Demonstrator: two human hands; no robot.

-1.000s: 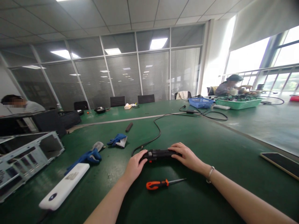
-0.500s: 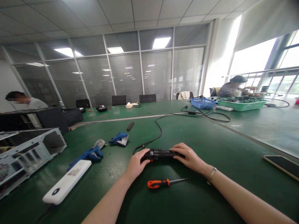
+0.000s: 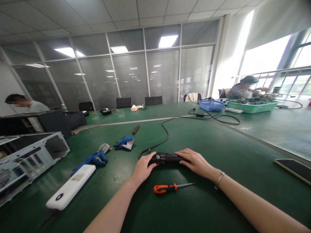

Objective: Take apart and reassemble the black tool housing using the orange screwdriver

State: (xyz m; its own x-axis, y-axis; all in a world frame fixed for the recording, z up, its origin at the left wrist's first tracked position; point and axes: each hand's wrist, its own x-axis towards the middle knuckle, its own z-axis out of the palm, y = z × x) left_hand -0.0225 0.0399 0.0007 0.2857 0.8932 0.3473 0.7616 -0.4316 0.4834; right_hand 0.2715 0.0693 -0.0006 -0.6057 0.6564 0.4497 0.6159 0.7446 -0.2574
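A long black device (image 3: 167,157) with a small red part lies across the green table in front of me; its exact kind I cannot make out. Wrapped round its left end is my left hand (image 3: 143,166), thumb on the near side. My right hand (image 3: 191,160) grips the other end, fingers over the top and thumb in front. A black cable (image 3: 167,136) curves up to the device's left end beside my left fingers; whether it is joined there is hidden. Nearer to me rests a screwdriver (image 3: 165,188) with an orange and black handle, its tip pointing right.
On the left are a white power bank-like block (image 3: 70,187), blue-grey gloves (image 3: 93,158) and an open metal computer case (image 3: 34,161). A phone (image 3: 293,170) lies at right. Further back stand a blue basket (image 3: 212,106) and a green basket (image 3: 252,107); two people sit beyond.
Almost nothing differs. My view has shifted slightly, and my right hand sits a touch further left along the black device, with both hands still holding it.
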